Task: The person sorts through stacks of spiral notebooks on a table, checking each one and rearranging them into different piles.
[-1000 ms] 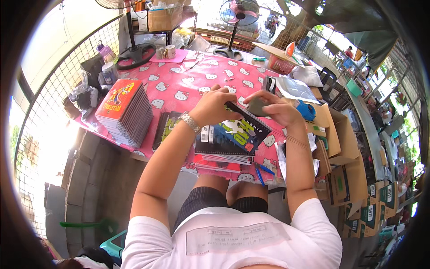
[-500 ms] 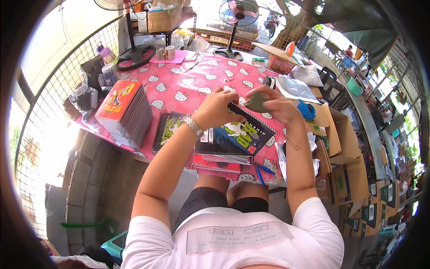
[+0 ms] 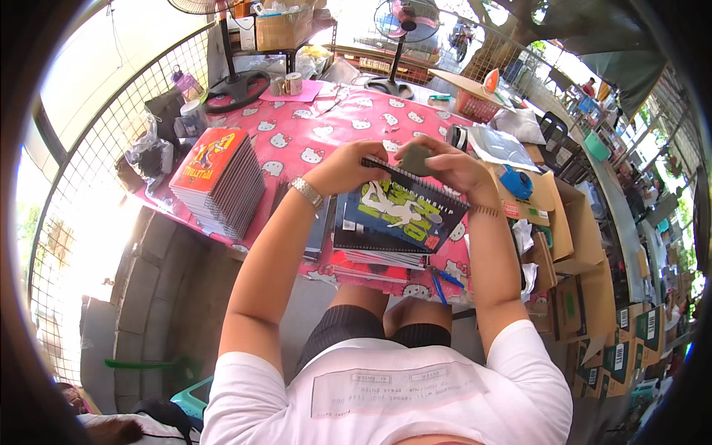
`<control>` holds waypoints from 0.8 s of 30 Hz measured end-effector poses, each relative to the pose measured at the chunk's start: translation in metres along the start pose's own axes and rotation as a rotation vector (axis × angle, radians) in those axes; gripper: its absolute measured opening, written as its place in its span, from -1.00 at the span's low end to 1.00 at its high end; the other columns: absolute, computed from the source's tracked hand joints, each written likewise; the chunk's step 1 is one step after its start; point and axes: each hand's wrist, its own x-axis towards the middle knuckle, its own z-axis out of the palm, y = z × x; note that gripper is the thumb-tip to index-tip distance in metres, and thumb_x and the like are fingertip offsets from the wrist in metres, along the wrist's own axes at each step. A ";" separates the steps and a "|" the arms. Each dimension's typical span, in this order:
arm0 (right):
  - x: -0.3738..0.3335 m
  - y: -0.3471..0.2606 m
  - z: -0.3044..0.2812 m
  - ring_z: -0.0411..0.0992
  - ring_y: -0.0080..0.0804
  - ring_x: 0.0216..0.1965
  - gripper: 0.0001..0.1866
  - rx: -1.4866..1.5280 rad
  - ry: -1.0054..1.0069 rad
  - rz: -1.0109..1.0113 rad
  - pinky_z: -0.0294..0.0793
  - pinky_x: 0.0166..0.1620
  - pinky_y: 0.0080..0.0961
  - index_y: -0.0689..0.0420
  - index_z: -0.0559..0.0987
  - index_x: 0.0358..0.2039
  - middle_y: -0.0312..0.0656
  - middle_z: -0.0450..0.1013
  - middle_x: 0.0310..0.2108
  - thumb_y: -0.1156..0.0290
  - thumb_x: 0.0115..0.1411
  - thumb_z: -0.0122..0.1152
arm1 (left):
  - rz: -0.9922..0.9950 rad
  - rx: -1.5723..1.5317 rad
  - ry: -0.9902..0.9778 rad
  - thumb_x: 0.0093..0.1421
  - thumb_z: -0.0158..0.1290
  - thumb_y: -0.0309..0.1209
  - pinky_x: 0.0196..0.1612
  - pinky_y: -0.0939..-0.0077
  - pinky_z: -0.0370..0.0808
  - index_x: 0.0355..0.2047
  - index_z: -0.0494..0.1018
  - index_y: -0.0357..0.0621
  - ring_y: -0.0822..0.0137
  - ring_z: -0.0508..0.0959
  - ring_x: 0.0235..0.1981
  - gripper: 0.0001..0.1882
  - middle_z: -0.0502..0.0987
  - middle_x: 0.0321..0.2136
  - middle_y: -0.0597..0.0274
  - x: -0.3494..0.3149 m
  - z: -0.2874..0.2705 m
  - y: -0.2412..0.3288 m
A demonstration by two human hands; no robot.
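A black spiral notebook [image 3: 400, 211] with a green and white design lies slanted over a stack, its coil along the far edge. My left hand [image 3: 357, 165] is closed on the notebook's far left corner, thumb against the cover. In my right hand [image 3: 454, 169] is a small dark green flat piece [image 3: 416, 159], pinched between the fingers just beyond the coil. What kind of thing it is I cannot make out. Under the slanted notebook are more notebooks, with red covers [image 3: 363, 268] near the bottom. Another dark notebook [image 3: 317, 233] is partly hidden by my left forearm.
A tall stack of orange-covered spiral notebooks [image 3: 217, 178] stands at the left. Blue pens or scissors [image 3: 445, 282] lie near the table's front edge. On the right are a blue tape dispenser [image 3: 515, 182] and open cardboard boxes [image 3: 575, 222]. Fans [image 3: 398, 63] stand behind.
The slanted notebook has turned a little and its coil edge has shifted left. My right hand has brought the green piece closer to the coil and my left hand. The view has shifted slightly.
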 end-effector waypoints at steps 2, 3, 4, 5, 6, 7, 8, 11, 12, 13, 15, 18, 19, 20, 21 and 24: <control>0.001 0.002 -0.002 0.43 -0.40 0.11 -0.46 -0.221 0.057 0.124 0.37 0.21 -0.37 0.18 0.47 0.12 -0.19 0.47 0.05 0.30 0.15 0.32 | -0.160 -0.085 -0.021 0.08 0.34 -0.39 -0.19 0.42 0.50 -0.24 0.54 -0.20 0.37 0.57 -0.34 -0.72 0.61 -0.38 0.21 0.000 -0.001 0.000; -0.003 0.005 -0.001 0.44 -0.35 0.12 -0.46 -0.021 -0.001 0.020 0.37 0.22 -0.32 0.19 0.46 0.13 -0.17 0.47 0.06 0.29 0.16 0.32 | -0.167 -0.080 -0.016 0.08 0.34 -0.39 -0.19 0.42 0.50 -0.24 0.54 -0.20 0.37 0.57 -0.34 -0.72 0.61 -0.38 0.21 -0.002 -0.003 0.005; -0.004 0.007 0.000 0.44 -0.30 0.13 -0.46 0.181 -0.061 -0.082 0.38 0.24 -0.27 0.20 0.45 0.13 -0.15 0.47 0.08 0.29 0.16 0.31 | -0.100 0.056 0.035 0.07 0.34 -0.38 -0.20 0.41 0.50 -0.26 0.56 -0.21 0.39 0.57 -0.36 -0.73 0.63 -0.40 0.20 -0.003 -0.004 0.011; -0.004 0.006 -0.001 0.44 -0.22 0.16 -0.45 0.180 -0.072 -0.086 0.36 0.27 -0.22 0.21 0.44 0.13 -0.10 0.46 0.11 0.27 0.17 0.30 | -0.034 0.193 0.086 0.07 0.35 -0.38 -0.22 0.40 0.51 -0.29 0.57 -0.21 0.40 0.58 -0.37 -0.74 0.64 -0.41 0.20 -0.003 -0.004 0.015; -0.007 0.009 0.001 0.44 -0.22 0.16 -0.45 0.193 -0.082 -0.081 0.36 0.27 -0.22 0.21 0.44 0.13 -0.10 0.46 0.11 0.27 0.17 0.30 | -0.051 0.196 0.088 0.07 0.35 -0.38 -0.22 0.40 0.51 -0.29 0.57 -0.21 0.40 0.58 -0.37 -0.74 0.64 -0.41 0.20 -0.004 -0.001 0.012; -0.003 0.012 0.002 0.44 -0.14 0.16 -0.40 0.200 0.000 -0.067 0.38 0.26 -0.18 0.22 0.45 0.14 -0.01 0.45 0.11 0.24 0.12 0.32 | -0.043 0.099 0.088 0.06 0.35 -0.33 -0.22 0.37 0.51 -0.31 0.58 -0.22 0.31 0.61 -0.36 -0.72 0.65 -0.41 0.14 -0.005 -0.004 0.005; 0.000 0.015 0.003 0.45 -0.06 0.15 -0.35 0.208 0.079 -0.050 0.40 0.26 -0.14 0.22 0.46 0.15 0.07 0.45 0.10 0.21 0.06 0.34 | -0.035 0.002 0.094 0.05 0.36 -0.28 -0.23 0.33 0.51 -0.33 0.58 -0.22 0.22 0.65 -0.35 -0.70 0.65 -0.40 0.08 -0.008 -0.005 -0.001; -0.011 0.011 0.016 0.48 -0.08 0.11 -0.33 0.149 0.110 -0.119 0.44 0.23 -0.19 0.23 0.46 0.16 0.07 0.44 0.13 0.16 0.09 0.36 | -0.110 0.027 0.107 0.05 0.37 -0.26 -0.25 0.37 0.51 -0.34 0.59 -0.23 0.30 0.60 -0.40 -0.69 0.63 -0.45 0.11 -0.009 0.000 -0.004; -0.011 0.012 0.017 0.50 -0.11 0.09 -0.33 0.151 0.135 -0.128 0.46 0.20 -0.22 0.22 0.45 0.16 0.05 0.44 0.13 0.15 0.09 0.36 | -0.123 -0.028 0.104 0.07 0.37 -0.30 -0.24 0.40 0.52 -0.31 0.59 -0.24 0.39 0.56 -0.41 -0.71 0.62 -0.46 0.16 -0.009 0.002 -0.006; -0.012 0.012 0.017 0.48 -0.18 0.11 -0.40 0.132 0.133 -0.113 0.45 0.20 -0.25 0.20 0.46 0.15 -0.01 0.45 0.13 0.19 0.15 0.33 | -0.172 -0.079 0.097 0.08 0.36 -0.28 -0.26 0.40 0.51 -0.32 0.59 -0.25 0.39 0.55 -0.43 -0.70 0.61 -0.48 0.15 -0.009 0.005 -0.003; -0.013 0.022 0.000 0.50 -0.28 0.03 -0.50 0.010 0.295 -0.111 0.48 0.10 -0.32 0.17 0.48 0.11 -0.16 0.49 0.03 0.23 0.21 0.29 | -0.227 -0.120 0.103 0.08 0.36 -0.26 -0.28 0.41 0.51 -0.32 0.59 -0.26 0.38 0.55 -0.45 -0.68 0.60 -0.49 0.14 -0.012 0.004 0.004; -0.022 0.072 -0.060 0.51 -0.30 -0.09 -0.58 -0.360 0.749 0.111 0.49 -0.03 -0.34 0.17 0.51 0.04 -0.21 0.51 -0.11 0.31 0.19 0.29 | -0.168 0.029 0.158 0.09 0.36 -0.23 -0.33 0.40 0.49 -0.32 0.59 -0.27 0.39 0.52 -0.49 -0.66 0.58 -0.52 0.11 -0.025 0.012 0.012; -0.053 0.125 -0.107 0.50 -0.31 -0.15 -0.64 -0.614 0.754 -0.081 0.49 -0.08 -0.32 0.17 0.53 -0.01 -0.18 0.51 -0.18 0.36 0.19 0.26 | -0.158 0.045 0.258 0.10 0.36 -0.23 -0.34 0.40 0.47 -0.31 0.59 -0.28 0.40 0.51 -0.50 -0.66 0.58 -0.52 0.11 -0.023 0.020 0.018; -0.092 0.168 -0.155 0.49 -0.31 -0.20 -0.70 -0.899 0.807 -0.266 0.49 -0.14 -0.31 0.17 0.54 -0.06 -0.15 0.51 -0.24 0.41 0.18 0.23 | -0.125 0.038 0.344 0.10 0.36 -0.22 -0.36 0.39 0.46 -0.31 0.60 -0.28 0.41 0.50 -0.51 -0.65 0.58 -0.53 0.11 -0.014 0.029 0.025; -0.140 0.208 -0.187 0.49 -0.30 -0.21 -0.73 -1.081 0.922 -0.049 0.49 -0.16 -0.31 0.18 0.55 -0.10 -0.08 0.51 -0.26 0.43 0.17 0.22 | -0.188 -0.048 0.311 0.12 0.34 -0.23 -0.34 0.41 0.47 -0.29 0.60 -0.29 0.42 0.51 -0.49 -0.66 0.60 -0.51 0.10 -0.006 0.036 0.030; -0.160 0.286 -0.162 0.57 -0.21 -0.29 -0.70 -0.935 0.970 0.409 0.54 -0.19 -0.30 0.21 0.56 -0.14 0.02 0.57 -0.33 0.33 0.16 0.29 | -0.134 -0.112 0.364 0.21 0.25 -0.37 -0.38 0.48 0.51 -0.17 0.60 -0.25 0.52 0.52 -0.46 -0.76 0.60 -0.49 0.27 -0.022 0.039 0.018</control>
